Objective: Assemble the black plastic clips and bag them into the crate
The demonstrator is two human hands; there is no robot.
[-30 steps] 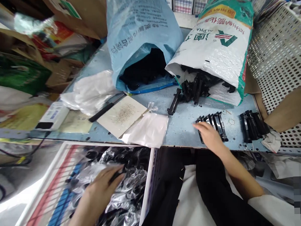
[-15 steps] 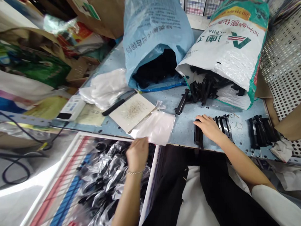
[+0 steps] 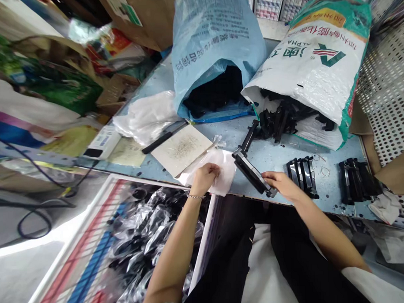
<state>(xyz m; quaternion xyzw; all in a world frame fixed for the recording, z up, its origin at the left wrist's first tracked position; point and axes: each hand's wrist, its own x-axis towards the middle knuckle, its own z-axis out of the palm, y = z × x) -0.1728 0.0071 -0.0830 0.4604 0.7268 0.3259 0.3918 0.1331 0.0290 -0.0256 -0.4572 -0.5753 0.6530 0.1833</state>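
Nearest, below the bench edge on the left, a white wire basket with red and blue bands holds many black pieces in clear bags. Above its far corner, the left hand has thumb and fingers drawn together against a stack of clear plastic bags; whether it grips one cannot be told. The right hand pinches the near end of a long black plastic piece, held slanting just over the bench. To its right stand two groups of similar pieces, a nearer row and a farther-right cluster. Beyond the bags lies a speckled cream board. Farther back, an open blue sack shows dark contents, and a white-and-green sack spills black plastic parts.
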